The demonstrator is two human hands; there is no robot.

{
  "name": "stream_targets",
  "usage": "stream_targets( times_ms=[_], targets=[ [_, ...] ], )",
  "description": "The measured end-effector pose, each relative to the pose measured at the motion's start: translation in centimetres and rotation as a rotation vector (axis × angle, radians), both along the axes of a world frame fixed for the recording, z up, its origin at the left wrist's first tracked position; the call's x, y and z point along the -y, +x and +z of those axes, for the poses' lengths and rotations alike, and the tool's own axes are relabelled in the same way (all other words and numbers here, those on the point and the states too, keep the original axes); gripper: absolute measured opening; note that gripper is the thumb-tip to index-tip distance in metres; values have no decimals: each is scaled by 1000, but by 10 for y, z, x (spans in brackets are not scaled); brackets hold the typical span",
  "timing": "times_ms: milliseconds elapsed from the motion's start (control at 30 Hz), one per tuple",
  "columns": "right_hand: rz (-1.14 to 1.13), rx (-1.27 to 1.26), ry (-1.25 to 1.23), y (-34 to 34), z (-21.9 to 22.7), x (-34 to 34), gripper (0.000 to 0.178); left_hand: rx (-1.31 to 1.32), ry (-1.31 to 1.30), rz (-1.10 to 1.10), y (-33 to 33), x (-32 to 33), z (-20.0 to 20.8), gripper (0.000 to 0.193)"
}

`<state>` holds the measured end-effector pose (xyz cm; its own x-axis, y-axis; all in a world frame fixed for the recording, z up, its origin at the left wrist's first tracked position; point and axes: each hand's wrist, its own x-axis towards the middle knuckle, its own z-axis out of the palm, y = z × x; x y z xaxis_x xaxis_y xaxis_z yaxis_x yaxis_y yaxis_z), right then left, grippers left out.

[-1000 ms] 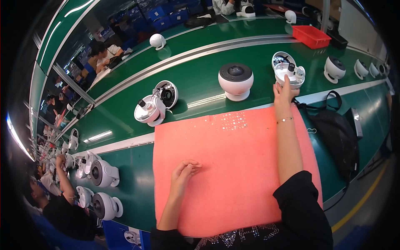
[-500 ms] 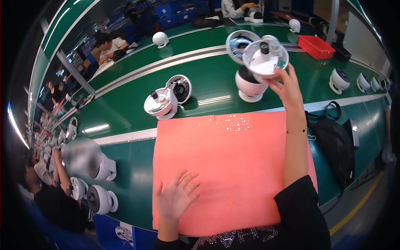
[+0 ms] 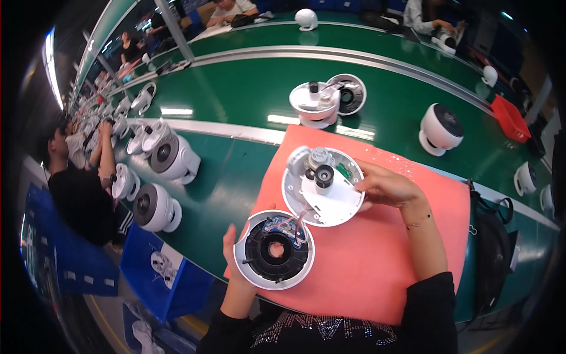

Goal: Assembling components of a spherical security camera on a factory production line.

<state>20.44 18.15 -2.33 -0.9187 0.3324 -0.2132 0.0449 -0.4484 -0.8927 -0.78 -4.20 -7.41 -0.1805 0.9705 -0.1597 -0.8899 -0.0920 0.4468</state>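
Note:
Over the pink mat [image 3: 365, 259] I hold an opened white camera housing whose two halves are joined by thin wires. My right hand [image 3: 390, 187] grips the rim of the white half [image 3: 336, 200], which carries a black lens barrel [image 3: 323, 177], a pale gear part and a small green board. My left hand [image 3: 240, 284] is closed around the rim of the black-lined half [image 3: 259, 262], with a blue circuit board [image 3: 283, 228] inside; its fingers are mostly hidden underneath. Through that half's central hole some skin shows.
Another opened housing [image 3: 315, 106] stands beyond the mat, with a closed white camera [image 3: 441, 130] to its right. More cameras [image 3: 156, 207] line the left bench. A black bag [image 3: 492, 259] lies at right, a red tray [image 3: 510, 118] farther off. A person [image 3: 76, 183] works at left.
My right hand has brought the opened housing from the green belt to above the mat. My left hand, earlier empty and spread, now holds one half. The view has swung left.

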Motion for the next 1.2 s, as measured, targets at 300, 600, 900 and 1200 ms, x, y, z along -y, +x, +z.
stream_targets(
  times_ms=[300, 600, 900, 1200],
  targets=[
    [436, 297, 624, 4, 2, 6, 22, 246, 129, -40, -17, 60, -6, 70],
    [-122, -347, 1633, -43, 24, 165, 30, 112, 311, -33, 27, 55, 15, 76],
    [-126, 71, 791, 3, 52, 64, 35, -1282, -56, -5, 20, 0, 21, 52],
    [-138, 310, 492, -2, 23, 29, 29, -1977, 44, 127, 23, -16, 8, 31]
  ],
)
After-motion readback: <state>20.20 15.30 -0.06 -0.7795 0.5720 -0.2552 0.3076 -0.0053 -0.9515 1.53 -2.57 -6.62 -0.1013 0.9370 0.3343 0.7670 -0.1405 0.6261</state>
